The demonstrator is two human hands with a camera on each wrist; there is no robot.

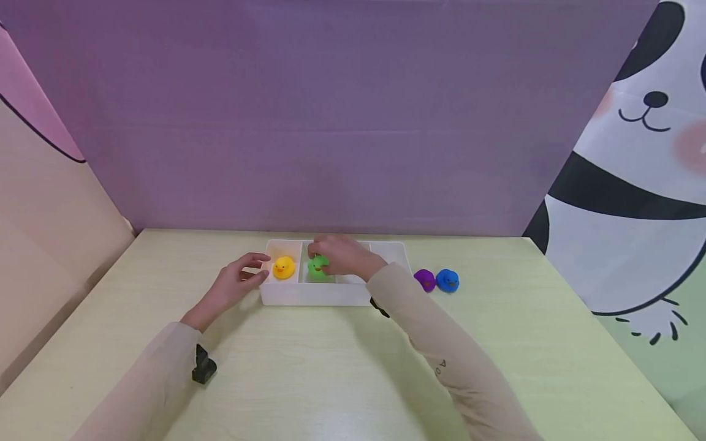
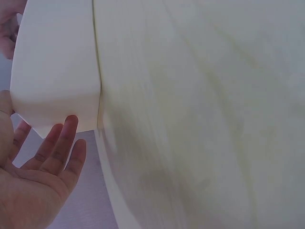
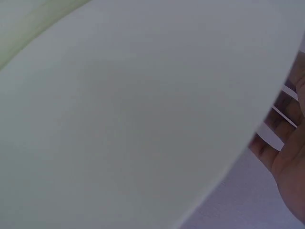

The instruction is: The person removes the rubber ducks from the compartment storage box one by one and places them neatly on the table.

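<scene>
The right hand (image 1: 343,256) reaches over the white divided tray (image 1: 317,295) and has its fingers curled round the green duck (image 1: 317,267), which sits low in the middle compartment — whether the duck rests on the tray floor or hangs just above it cannot be told from the head view, since the fingers hide its upper half. The right wrist view is little help: it is filled with a pale blurred surface, with only part of the hand (image 3: 288,152) showing at the edge.

The left hand (image 1: 238,285) lies at the tray's left end, fingers nearly straight and spread, tips touching or very nearly touching the outer wall; it grips nothing. The left wrist view shows the fingers (image 2: 61,143) just at the tray's rounded corner (image 2: 57,90), a placing that looks meant to steady the tray against sliding.

Between the two hands, the yellow duck (image 1: 284,267) sits in the left compartment, just beside the left fingertips. Beyond the right forearm, outside the tray, the purple duck (image 1: 425,279) and the blue duck (image 1: 447,280) stand side by side on the pale green table (image 1: 331,367), touching or nearly so.
</scene>
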